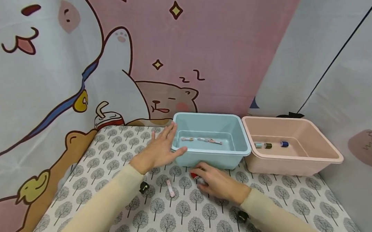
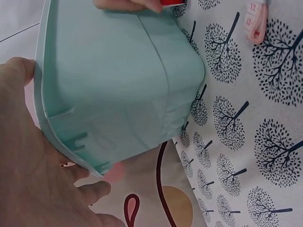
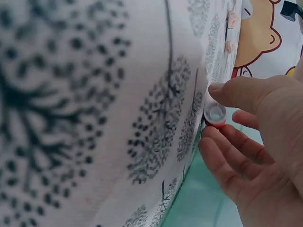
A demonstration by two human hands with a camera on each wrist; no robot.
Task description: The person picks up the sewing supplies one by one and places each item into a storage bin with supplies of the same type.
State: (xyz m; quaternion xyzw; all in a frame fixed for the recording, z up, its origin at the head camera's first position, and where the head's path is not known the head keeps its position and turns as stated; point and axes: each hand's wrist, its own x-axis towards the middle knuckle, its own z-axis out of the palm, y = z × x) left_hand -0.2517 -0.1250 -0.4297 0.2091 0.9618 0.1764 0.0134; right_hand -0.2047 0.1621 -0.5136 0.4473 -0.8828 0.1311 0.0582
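Note:
In the head view my left hand (image 1: 157, 150) is at the left rim of the light blue bin (image 1: 212, 156), fingers straight and spread. The left wrist view shows its thumb against the rim (image 2: 41, 90). My right hand (image 1: 218, 183) is low on the cloth before this bin, fingers bent around a small red thread spool (image 1: 194, 176). The right wrist view shows the spool's clear end (image 3: 215, 113) between thumb and fingers. Left of it on the cloth lies a pink folded measuring tape (image 1: 170, 188). More folded tapes (image 1: 209, 140) lie inside the blue bin.
A pink bin (image 1: 297, 164) stands right beside the blue one, holding a light blue spool (image 1: 258, 145), an olive spool (image 1: 268, 145) and a dark blue spool (image 1: 284, 144). Tree-patterned cloth (image 1: 159, 221) covers the table. A cartoon curtain (image 1: 220, 52) hangs behind.

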